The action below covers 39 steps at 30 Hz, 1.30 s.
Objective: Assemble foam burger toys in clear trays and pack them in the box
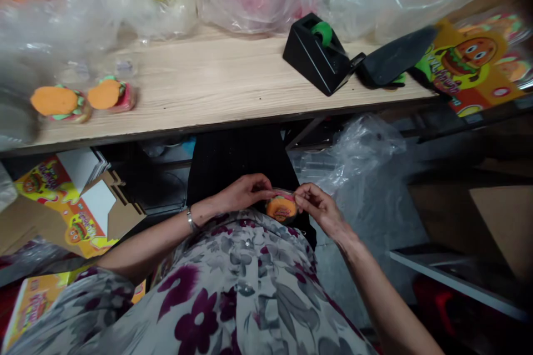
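The small round tub (282, 208) of clear plastic, with orange inside and a thin pink band on its upper edge, is held above the person's lap. It lies at 3 o'clock from the left hand (242, 192) and at 9 o'clock from the right hand (317, 208). It shows no clear long axis, only seems a little wider from side to side. The right grip is closed in a pinch on the upper right edge, and the left grip is curled closed against the left side; both hands are very near to it. The hands cover part of the rim, and the small mark on the orange surface is too blurred to read. I cannot tell if the pink band is tape. At 12 o'clock, a black tape dispenser (312, 55) stands on the counter (216, 89), and at 10 o'clock two burger-shaped toys (110, 94) lie there.
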Each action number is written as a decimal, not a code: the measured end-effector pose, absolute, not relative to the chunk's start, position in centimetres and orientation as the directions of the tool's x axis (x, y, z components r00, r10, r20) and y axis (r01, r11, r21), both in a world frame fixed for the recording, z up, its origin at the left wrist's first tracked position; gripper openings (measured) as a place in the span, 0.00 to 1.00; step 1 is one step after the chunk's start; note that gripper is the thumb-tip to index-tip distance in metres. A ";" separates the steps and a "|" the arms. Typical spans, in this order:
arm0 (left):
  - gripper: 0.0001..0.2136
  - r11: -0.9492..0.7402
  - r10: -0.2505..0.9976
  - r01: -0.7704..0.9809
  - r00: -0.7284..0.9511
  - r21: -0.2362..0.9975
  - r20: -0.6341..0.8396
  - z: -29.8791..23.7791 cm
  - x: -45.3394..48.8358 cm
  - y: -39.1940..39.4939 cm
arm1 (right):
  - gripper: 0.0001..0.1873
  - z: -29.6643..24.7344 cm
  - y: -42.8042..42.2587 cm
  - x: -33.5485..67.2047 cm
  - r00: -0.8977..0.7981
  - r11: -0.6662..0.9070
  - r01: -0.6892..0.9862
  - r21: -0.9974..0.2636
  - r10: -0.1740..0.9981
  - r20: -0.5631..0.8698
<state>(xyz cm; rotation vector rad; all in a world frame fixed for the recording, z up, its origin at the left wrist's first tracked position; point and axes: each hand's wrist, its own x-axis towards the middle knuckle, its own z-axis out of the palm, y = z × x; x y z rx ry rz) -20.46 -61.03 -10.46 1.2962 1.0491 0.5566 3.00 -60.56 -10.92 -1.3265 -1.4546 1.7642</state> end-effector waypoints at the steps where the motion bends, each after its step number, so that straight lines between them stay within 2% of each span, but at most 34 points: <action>1: 0.14 0.203 0.836 0.237 0.464 0.950 -0.294 -10.6 -20.4 -61.2 | 0.12 -10.8 -60.5 3.1 -0.431 -0.308 0.219 -0.926 0.821 -0.375; 7: 0.11 0.063 0.866 0.360 0.443 0.931 -0.230 -10.4 -20.2 -62.2 | 0.13 -10.3 -60.5 3.5 -0.497 -0.317 0.262 -0.911 0.766 -0.409; 13: 0.10 -0.079 0.851 0.428 0.499 0.900 -0.163 -9.9 -20.1 -62.8 | 0.11 -9.2 -60.2 3.7 -0.543 -0.281 0.322 -0.904 0.727 -0.420; 17: 0.10 0.004 0.827 0.366 0.522 0.930 -0.209 -10.2 -20.2 -62.4 | 0.12 -9.9 -60.1 3.7 -0.530 -0.315 0.300 -0.901 0.730 -0.431; 20: 0.12 0.205 0.800 0.222 0.522 0.953 -0.294 -11.0 -20.3 -61.6 | 0.13 -11.3 -60.1 3.7 -0.500 -0.385 0.233 -0.893 0.740 -0.450; 23: 0.16 0.371 0.789 0.074 0.501 0.926 -0.356 -11.7 -20.3 -60.6 | 0.13 -12.8 -59.7 3.7 -0.437 -0.449 0.100 -0.888 0.782 -0.445; 27: 0.20 0.463 0.833 -0.085 0.383 0.882 -0.400 -12.0 -20.0 -59.4 | 0.16 -13.3 -58.2 3.1 -0.274 -0.472 -0.051 -0.880 0.854 -0.442; 30: 0.20 0.512 0.837 -0.233 0.354 0.827 -0.418 -11.8 -19.6 -59.2 | 0.19 -12.7 -57.5 2.1 -0.155 -0.449 -0.128 -0.884 0.890 -0.429; 33: 0.22 0.525 0.848 -0.379 0.307 0.762 -0.431 -11.2 -19.4 -59.1 | 0.19 -12.1 -57.7 1.1 -0.157 -0.436 -0.162 -0.885 0.897 -0.414; 36: 0.23 0.512 0.854 -0.328 0.296 0.794 -0.429 -10.2 -20.0 -58.9 | 0.17 -11.5 -58.0 1.0 -0.248 -0.433 -0.069 -0.899 0.880 -0.405; 39: 0.22 0.439 0.832 -0.128 0.432 0.889 -0.348 -9.3 -20.8 -59.0 | 0.17 -10.5 -57.8 1.4 -0.268 -0.284 0.143 -0.948 0.911 -0.313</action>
